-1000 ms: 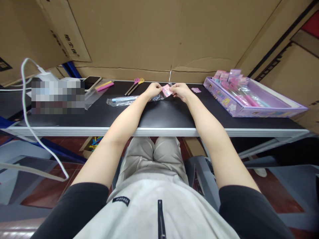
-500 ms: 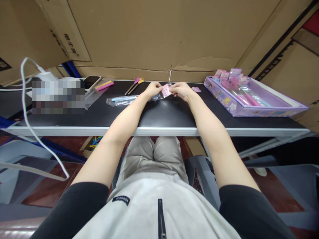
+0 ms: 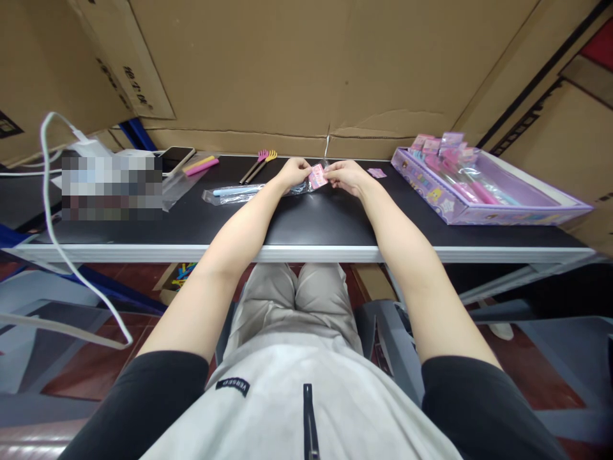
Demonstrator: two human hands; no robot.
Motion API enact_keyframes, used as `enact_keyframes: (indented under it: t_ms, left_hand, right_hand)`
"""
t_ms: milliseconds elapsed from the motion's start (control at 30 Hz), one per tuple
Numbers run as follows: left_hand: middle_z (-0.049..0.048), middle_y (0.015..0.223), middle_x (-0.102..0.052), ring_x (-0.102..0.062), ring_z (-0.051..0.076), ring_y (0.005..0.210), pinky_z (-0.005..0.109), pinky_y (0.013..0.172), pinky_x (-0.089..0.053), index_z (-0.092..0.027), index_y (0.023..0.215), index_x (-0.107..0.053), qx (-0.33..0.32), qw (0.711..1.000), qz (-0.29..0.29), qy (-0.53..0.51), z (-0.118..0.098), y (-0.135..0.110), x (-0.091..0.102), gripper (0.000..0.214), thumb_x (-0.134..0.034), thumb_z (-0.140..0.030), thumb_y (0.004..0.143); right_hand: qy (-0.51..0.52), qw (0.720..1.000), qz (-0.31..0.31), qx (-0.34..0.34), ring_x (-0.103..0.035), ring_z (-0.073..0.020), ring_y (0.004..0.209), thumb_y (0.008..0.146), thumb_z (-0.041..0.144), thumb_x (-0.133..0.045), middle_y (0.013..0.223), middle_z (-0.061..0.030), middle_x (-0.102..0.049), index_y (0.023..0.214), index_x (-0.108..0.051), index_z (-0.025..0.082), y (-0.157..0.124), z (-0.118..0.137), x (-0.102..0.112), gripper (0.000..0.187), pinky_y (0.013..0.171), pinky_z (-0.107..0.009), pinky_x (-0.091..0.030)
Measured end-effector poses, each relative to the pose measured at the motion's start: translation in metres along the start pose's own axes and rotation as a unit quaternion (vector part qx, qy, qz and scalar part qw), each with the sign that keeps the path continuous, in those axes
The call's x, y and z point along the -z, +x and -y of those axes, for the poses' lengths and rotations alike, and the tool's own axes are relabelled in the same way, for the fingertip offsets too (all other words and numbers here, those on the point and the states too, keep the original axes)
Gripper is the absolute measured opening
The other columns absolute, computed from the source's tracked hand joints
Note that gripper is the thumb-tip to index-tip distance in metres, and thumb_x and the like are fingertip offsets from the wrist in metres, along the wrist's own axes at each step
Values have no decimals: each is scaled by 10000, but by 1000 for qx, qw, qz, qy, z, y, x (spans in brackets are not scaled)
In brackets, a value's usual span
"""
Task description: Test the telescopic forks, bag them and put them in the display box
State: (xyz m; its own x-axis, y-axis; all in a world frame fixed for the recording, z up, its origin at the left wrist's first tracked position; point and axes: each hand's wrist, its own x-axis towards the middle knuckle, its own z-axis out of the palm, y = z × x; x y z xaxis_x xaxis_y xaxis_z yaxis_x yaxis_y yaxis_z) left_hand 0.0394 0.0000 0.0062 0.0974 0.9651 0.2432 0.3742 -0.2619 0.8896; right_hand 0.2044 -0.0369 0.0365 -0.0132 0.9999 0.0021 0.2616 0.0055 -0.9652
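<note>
Both my hands meet over the far middle of the black table [image 3: 311, 223]. My left hand [image 3: 294, 174] pinches the open end of a long clear plastic bag [image 3: 239, 191] that lies to the left and holds a light blue pen. My right hand [image 3: 345, 175] pinches a small pink card [image 3: 318, 176] at the bag's mouth. The fingers of both hands are closed in a pinch, touching card and bag.
A purple tray [image 3: 483, 195] with pink packets and pens stands at the right. A small pink piece [image 3: 377, 172] lies beside my right hand. Two little fork-like sticks [image 3: 259, 163], yellow and pink pens [image 3: 201, 165], a phone [image 3: 175, 155] and a white cable [image 3: 52, 211] lie left. Cardboard walls stand behind.
The pink card has shifted slightly left, toward the bag's mouth. My hands stay in nearly the same place.
</note>
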Motion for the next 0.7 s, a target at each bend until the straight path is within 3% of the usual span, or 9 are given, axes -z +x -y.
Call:
enact_keyframes:
  t_ms: [133,400,700]
  left_hand:
    - [-12,702,-596,-557,158,744,302,873,-476,-192,662,-611,8,1000,-5,-3,-2,-1,0,345,-653,-45,971]
    - [-10,695,-606,-578,156,747,289,859,-485,-191,672,-620,4,1000,-11,-15,-3,0,-2,338,-639,-40,974]
    - [-11,695,-626,-597,161,777,289,871,-503,-194,682,-625,-13,1000,-4,-23,0,3,-1,270,-688,-77,917]
  right_hand:
    - [1,1000,10,-1,-451,-73,522,873,-140,-697,513,19,-542,639,-643,136,-1,1,0,366,536,-190,-372]
    - [15,1000,18,-15,-441,-70,497,1015,-63,-602,516,9,-520,597,-594,150,-7,6,-1,469,518,-189,-363]
    - [22,1000,9,7,-412,-66,511,874,-71,-741,518,11,-529,587,-576,154,0,0,0,400,516,-188,-346]
